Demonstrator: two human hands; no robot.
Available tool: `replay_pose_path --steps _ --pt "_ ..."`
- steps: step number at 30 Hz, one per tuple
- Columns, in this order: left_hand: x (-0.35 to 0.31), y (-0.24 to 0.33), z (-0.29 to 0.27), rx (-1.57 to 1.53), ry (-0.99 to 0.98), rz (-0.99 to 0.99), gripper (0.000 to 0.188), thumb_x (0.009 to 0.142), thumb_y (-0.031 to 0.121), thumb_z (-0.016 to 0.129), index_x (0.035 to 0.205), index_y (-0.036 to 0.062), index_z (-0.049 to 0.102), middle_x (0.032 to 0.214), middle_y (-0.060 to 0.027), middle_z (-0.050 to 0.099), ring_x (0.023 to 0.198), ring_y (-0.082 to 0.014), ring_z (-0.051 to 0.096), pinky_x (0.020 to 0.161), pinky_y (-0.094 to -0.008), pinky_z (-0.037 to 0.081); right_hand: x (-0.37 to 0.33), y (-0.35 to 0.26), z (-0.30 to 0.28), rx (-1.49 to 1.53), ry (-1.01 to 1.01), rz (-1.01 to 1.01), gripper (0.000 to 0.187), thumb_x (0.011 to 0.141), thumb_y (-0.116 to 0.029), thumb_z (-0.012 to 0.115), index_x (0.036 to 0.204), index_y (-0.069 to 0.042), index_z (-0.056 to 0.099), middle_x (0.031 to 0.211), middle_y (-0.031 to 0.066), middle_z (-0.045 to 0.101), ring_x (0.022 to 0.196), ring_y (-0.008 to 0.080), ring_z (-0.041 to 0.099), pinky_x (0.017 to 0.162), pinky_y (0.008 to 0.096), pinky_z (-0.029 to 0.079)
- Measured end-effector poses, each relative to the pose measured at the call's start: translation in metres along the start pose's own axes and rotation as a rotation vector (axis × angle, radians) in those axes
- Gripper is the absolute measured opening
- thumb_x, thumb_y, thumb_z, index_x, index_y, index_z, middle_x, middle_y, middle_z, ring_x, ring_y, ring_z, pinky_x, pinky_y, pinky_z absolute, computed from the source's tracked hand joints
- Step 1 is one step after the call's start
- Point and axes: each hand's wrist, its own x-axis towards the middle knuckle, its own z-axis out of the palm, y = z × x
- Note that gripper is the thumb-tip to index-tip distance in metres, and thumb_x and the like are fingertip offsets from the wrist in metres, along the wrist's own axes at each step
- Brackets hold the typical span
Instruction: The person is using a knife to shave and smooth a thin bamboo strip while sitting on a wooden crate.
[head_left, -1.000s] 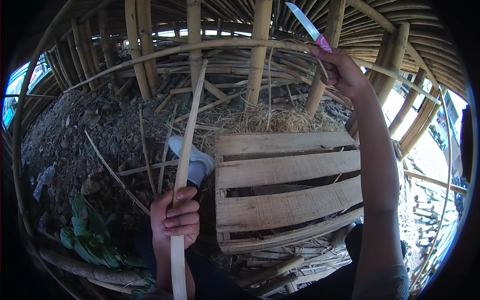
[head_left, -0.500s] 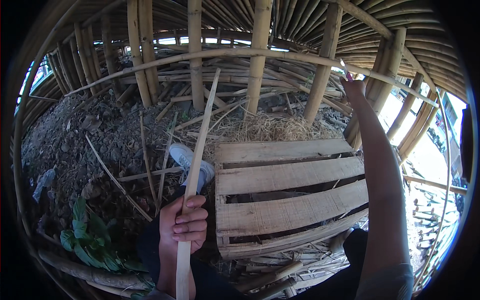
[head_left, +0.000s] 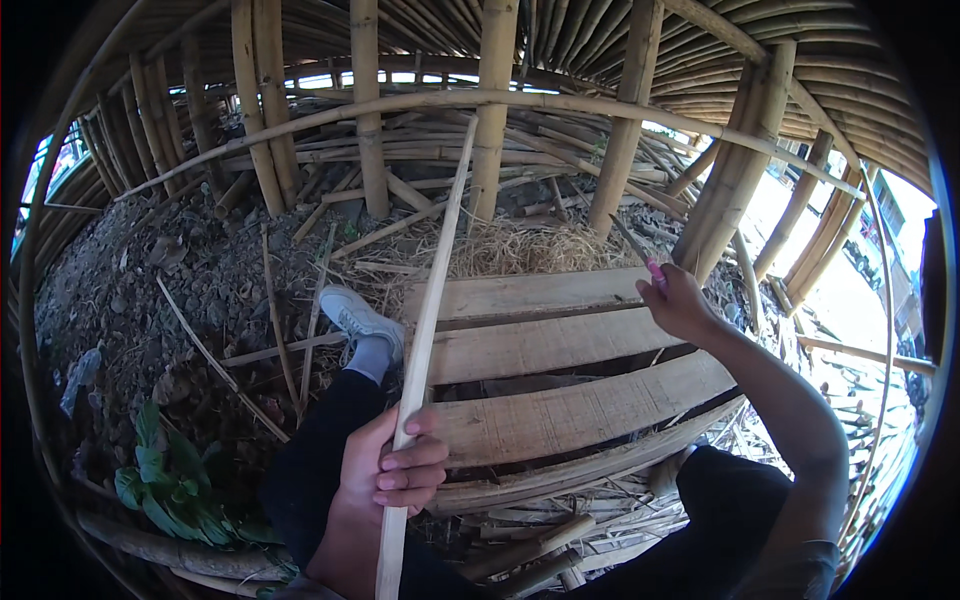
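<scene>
Bamboo strip (head_left: 437, 280), pale and tapering to a point, slants up across the left edge of a slatted wooden platform (head_left: 580, 400). The left hand (head_left: 395, 462) has its fingers wrapped closely round the strip's lower part. Well apart from it, near the platform's far right corner, the right hand (head_left: 683, 305) curls its fingers round the pink handle of a knife (head_left: 656, 275), blade pointing forward and left. Left of the platform is a white shoe (head_left: 352, 314); beyond lie straw (head_left: 540, 254) and upright bamboo posts (head_left: 493, 60).
</scene>
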Motion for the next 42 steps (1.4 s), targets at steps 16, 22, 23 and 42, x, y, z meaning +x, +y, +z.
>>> replay_pose_path --steps 16,22,23,42 --pt "0.05 -0.078 -0.02 -0.022 0.146 -0.391 0.034 0.106 0.039 0.03 0.092 0.0095 0.039 0.058 0.0026 0.035 0.04 -0.0037 0.032 0.027 -0.0161 0.027 -0.107 -0.047 0.031 0.082 -0.204 -0.823 0.02 0.09 -0.011 0.057 0.104 0.002 0.055 0.12 0.0159 0.051 0.074 0.0292 0.066 0.063 0.0367 0.058" --pt "0.065 -0.098 -0.009 0.189 0.19 -0.336 0.033 0.106 0.038 0.027 0.097 0.0094 0.04 0.061 0.0021 0.037 0.043 -0.0042 0.037 0.029 -0.0151 0.029 -0.088 -0.023 0.04 0.25 -0.102 -0.78 0.012 0.084 -0.011 0.063 0.092 -0.002 0.061 0.095 0.0083 0.055 0.085 0.0257 0.063 0.069 0.0376 0.055" --pt "0.067 -0.101 -0.008 0.286 0.224 -0.316 0.032 0.106 0.038 0.029 0.097 0.0095 0.04 0.061 0.0019 0.037 0.043 -0.0047 0.037 0.029 -0.0154 0.028 -0.085 -0.019 0.039 0.261 -0.1 -0.781 0.012 0.084 -0.011 0.063 0.092 -0.002 0.061 0.095 0.0083 0.055 0.085 0.0257 0.063 0.069 0.0376 0.055" --pt "0.005 -0.13 -0.029 0.646 0.071 -0.357 0.036 0.1 0.033 0.05 0.119 0.002 0.046 0.09 -0.0099 0.059 0.077 -0.0236 0.069 0.066 -0.0381 0.061 -0.072 0.016 0.027 -0.004 -0.007 -0.728 0.011 0.079 -0.005 0.064 0.09 -0.006 0.064 0.095 0.007 0.057 0.088 0.0269 0.064 0.071 0.0383 0.057"
